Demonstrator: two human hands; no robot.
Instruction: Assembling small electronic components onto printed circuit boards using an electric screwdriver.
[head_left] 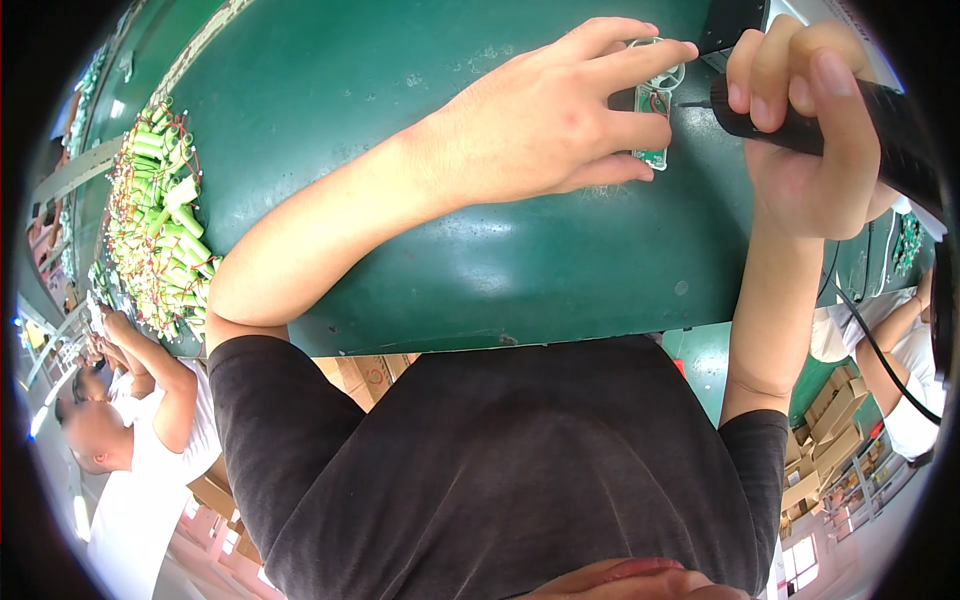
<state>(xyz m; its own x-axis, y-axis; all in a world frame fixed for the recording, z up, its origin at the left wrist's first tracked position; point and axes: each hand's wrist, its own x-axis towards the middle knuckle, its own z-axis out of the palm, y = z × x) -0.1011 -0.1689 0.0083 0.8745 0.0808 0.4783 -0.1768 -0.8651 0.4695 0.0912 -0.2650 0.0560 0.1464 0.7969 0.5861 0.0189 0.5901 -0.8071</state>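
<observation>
My left hand reaches across the green tabletop with its fingers spread around a small device, steadying it at its edges. The device has a pale casing, a round ring-shaped part at its far end and a green circuit board with a bit of red wire. Some of it is hidden under my fingers. In my right hand is a black electric screwdriver, gripped with the fingers wrapped round its body. Its thin bit points left at the device's right side; whether it touches is too small to tell.
A heap of green cylindrical battery cells with red wires lies at the table's left. A black box stands beyond the device. On the right hangs a black cable. Co-workers in white sit on both sides; cardboard boxes stand below right.
</observation>
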